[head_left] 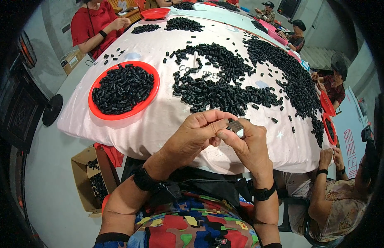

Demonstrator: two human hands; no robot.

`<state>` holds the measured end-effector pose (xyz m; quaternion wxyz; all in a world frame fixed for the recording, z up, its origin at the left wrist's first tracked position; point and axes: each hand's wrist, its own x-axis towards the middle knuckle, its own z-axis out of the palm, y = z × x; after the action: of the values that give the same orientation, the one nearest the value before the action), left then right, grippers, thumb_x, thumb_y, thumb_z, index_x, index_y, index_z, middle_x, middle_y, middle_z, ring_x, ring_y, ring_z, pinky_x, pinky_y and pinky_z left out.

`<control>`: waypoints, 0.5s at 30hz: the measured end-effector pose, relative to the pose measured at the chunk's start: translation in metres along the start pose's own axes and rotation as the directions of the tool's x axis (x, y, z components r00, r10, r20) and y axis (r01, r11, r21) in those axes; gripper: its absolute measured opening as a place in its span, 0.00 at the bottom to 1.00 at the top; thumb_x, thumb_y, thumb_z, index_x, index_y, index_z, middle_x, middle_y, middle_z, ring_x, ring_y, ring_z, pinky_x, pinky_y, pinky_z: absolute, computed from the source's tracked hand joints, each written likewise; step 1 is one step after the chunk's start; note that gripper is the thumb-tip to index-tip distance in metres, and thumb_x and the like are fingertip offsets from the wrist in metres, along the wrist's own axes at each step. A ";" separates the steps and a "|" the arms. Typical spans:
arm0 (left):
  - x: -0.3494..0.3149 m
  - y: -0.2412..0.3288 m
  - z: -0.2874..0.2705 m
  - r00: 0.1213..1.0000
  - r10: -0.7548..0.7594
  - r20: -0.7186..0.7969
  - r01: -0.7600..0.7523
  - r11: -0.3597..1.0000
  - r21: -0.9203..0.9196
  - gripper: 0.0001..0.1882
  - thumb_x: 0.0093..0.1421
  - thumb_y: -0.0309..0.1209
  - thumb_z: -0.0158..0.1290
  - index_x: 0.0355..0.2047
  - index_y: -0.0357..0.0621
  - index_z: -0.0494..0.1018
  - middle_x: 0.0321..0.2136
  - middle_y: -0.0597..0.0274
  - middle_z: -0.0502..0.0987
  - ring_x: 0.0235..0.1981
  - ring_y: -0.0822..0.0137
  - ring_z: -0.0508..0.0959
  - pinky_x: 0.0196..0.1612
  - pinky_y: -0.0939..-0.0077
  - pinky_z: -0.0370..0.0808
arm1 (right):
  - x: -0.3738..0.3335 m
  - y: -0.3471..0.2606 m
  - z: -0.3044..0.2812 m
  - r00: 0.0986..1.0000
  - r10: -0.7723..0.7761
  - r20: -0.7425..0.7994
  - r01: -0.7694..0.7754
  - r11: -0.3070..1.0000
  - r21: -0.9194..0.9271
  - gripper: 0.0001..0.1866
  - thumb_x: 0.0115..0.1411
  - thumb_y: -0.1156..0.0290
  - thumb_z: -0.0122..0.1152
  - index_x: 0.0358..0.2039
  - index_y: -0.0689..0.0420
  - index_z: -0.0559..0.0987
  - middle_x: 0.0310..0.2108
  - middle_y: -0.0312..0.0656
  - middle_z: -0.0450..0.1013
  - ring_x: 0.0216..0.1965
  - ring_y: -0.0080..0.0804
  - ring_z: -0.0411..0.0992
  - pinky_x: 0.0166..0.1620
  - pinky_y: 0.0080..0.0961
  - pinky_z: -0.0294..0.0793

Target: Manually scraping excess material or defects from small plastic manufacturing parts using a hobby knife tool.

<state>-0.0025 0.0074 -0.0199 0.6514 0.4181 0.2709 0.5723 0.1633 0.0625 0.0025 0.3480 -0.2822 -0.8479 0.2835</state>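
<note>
Both my hands meet above the near edge of the cloth-covered table. My right hand [250, 145] is closed around a small grey metal block [235, 126], its thumb pressed along the near side. The fingers of my left hand [194, 131] pinch a small black part [230, 120] against the block's left end; most of that part is hidden by the fingertips. Just beyond my hands spreads a loose pile of short black cylindrical parts [212, 93]. To the left of it a red basin [156, 97] holds a heap of similar black parts.
A pale pink cloth [146, 136] covers the table. More black parts [283, 74] lie along its right side, near red basins [330, 128]. An open cardboard box [82, 182] stands on the floor at left. Other people sit around the table, one close at my right [337, 198].
</note>
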 end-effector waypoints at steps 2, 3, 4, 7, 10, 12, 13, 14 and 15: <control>0.000 -0.002 0.001 0.999 0.005 -0.036 -0.006 1.000 -0.030 0.13 0.67 0.30 0.45 0.48 0.37 0.70 0.35 0.67 0.74 0.29 0.81 0.70 0.33 0.87 0.68 | 0.000 -0.002 0.003 1.000 -0.007 -0.014 0.007 1.000 -0.001 0.18 0.52 0.58 0.68 0.33 0.62 0.80 0.19 0.43 0.77 0.19 0.29 0.76 0.22 0.21 0.71; 0.001 -0.002 0.000 0.999 0.005 -0.036 -0.006 1.000 -0.029 0.13 0.67 0.30 0.45 0.48 0.37 0.70 0.35 0.67 0.74 0.29 0.81 0.70 0.33 0.87 0.68 | 0.000 -0.003 0.004 1.000 -0.014 -0.028 0.013 1.000 -0.003 0.18 0.52 0.59 0.68 0.33 0.62 0.80 0.20 0.43 0.77 0.19 0.28 0.76 0.22 0.21 0.70; 0.001 -0.002 0.000 0.999 0.004 -0.034 -0.005 0.999 -0.039 0.13 0.66 0.30 0.45 0.48 0.37 0.70 0.34 0.67 0.74 0.29 0.80 0.70 0.32 0.87 0.68 | 0.000 -0.004 0.003 0.999 -0.014 -0.028 0.014 1.000 -0.003 0.18 0.52 0.59 0.68 0.33 0.62 0.80 0.20 0.43 0.77 0.19 0.28 0.76 0.22 0.21 0.70; 0.000 0.001 0.000 0.999 -0.007 -0.032 0.006 0.999 -0.054 0.13 0.66 0.31 0.46 0.48 0.38 0.69 0.33 0.68 0.73 0.28 0.80 0.69 0.32 0.87 0.67 | -0.002 -0.004 -0.001 1.000 0.013 -0.003 -0.013 0.997 0.081 0.15 0.53 0.64 0.68 0.34 0.62 0.79 0.21 0.41 0.77 0.21 0.22 0.75 0.23 0.19 0.70; -0.001 0.003 0.000 0.999 -0.025 -0.048 0.021 0.995 -0.097 0.13 0.65 0.33 0.47 0.47 0.39 0.69 0.31 0.69 0.72 0.28 0.80 0.69 0.32 0.87 0.67 | -0.002 0.000 -0.004 0.992 -0.025 -0.127 0.036 0.995 0.088 0.13 0.55 0.70 0.65 0.39 0.61 0.76 0.24 0.35 0.76 0.24 0.14 0.71 0.24 0.14 0.67; -0.001 0.004 -0.001 0.997 -0.034 -0.064 0.025 0.991 -0.134 0.13 0.65 0.34 0.48 0.46 0.40 0.69 0.30 0.70 0.71 0.28 0.80 0.68 0.32 0.87 0.67 | 0.002 -0.004 -0.003 0.988 -0.069 -0.136 0.088 0.986 0.139 0.12 0.55 0.72 0.64 0.39 0.61 0.76 0.25 0.36 0.76 0.24 0.14 0.71 0.24 0.13 0.67; -0.002 0.006 -0.001 0.997 -0.055 -0.055 0.047 0.990 -0.134 0.13 0.65 0.34 0.48 0.45 0.41 0.69 0.30 0.70 0.71 0.29 0.80 0.68 0.33 0.87 0.67 | 0.002 -0.005 -0.003 0.983 -0.111 -0.148 0.138 0.973 0.187 0.12 0.55 0.73 0.63 0.39 0.61 0.76 0.25 0.36 0.76 0.25 0.14 0.71 0.25 0.12 0.66; -0.002 0.007 -0.002 0.996 -0.076 -0.045 0.070 0.989 -0.134 0.12 0.64 0.35 0.48 0.45 0.42 0.69 0.30 0.71 0.70 0.29 0.80 0.68 0.33 0.87 0.66 | 0.000 -0.004 -0.004 0.995 -0.049 -0.084 0.066 0.975 0.213 0.09 0.56 0.76 0.61 0.39 0.61 0.77 0.26 0.37 0.76 0.28 0.14 0.72 0.27 0.12 0.67; -0.002 0.008 -0.001 0.996 -0.077 -0.043 0.070 0.989 -0.133 0.12 0.64 0.35 0.48 0.45 0.42 0.69 0.30 0.71 0.70 0.29 0.80 0.68 0.33 0.87 0.66 | 0.001 -0.005 -0.005 0.995 -0.049 -0.086 0.067 0.975 0.212 0.09 0.56 0.76 0.61 0.39 0.61 0.77 0.26 0.37 0.76 0.28 0.14 0.72 0.27 0.12 0.67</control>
<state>-0.0082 0.0056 -0.0140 0.6914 0.3502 0.2636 0.5744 0.1653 0.0613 0.0089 0.4183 -0.2292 -0.8056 0.3515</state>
